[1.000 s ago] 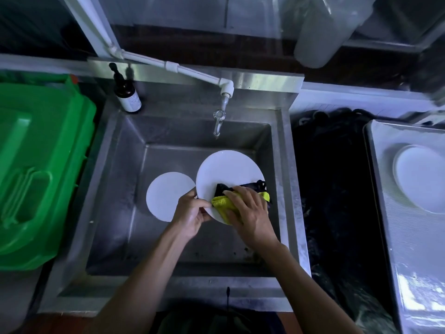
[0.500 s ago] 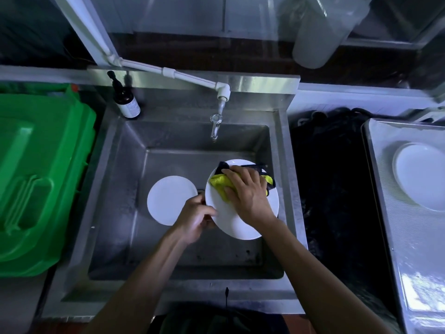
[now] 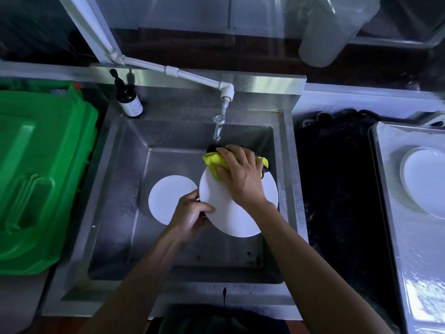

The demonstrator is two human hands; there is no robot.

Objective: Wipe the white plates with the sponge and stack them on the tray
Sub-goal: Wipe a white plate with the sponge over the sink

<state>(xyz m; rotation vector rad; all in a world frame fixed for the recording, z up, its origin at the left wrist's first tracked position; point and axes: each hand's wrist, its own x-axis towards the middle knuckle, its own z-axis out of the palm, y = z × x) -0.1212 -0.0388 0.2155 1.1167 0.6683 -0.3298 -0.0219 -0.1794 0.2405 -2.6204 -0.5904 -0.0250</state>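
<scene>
Over the steel sink (image 3: 115, 189), my left hand (image 3: 190, 215) grips the left rim of a white plate (image 3: 228, 213) that is held tilted. My right hand (image 3: 240, 177) presses a yellow and black sponge (image 3: 212, 162) against the plate's far edge, just below the tap. A second white plate (image 3: 166, 198) lies flat on the sink floor to the left, partly hidden by my left hand. At the far right, one white plate (image 3: 426, 182) rests on the metal tray (image 3: 414, 249).
A tap (image 3: 218, 126) on a white pipe hangs over the back of the sink. A dark pump bottle (image 3: 126, 97) stands on the sink's back left corner. A green plastic bin (image 3: 36, 177) fills the left side. Black material (image 3: 337, 189) lies between sink and tray.
My right hand has slid the sponge from the plate's near part up to its far edge. The plate has tipped and shifted a little to the right and nearer me.
</scene>
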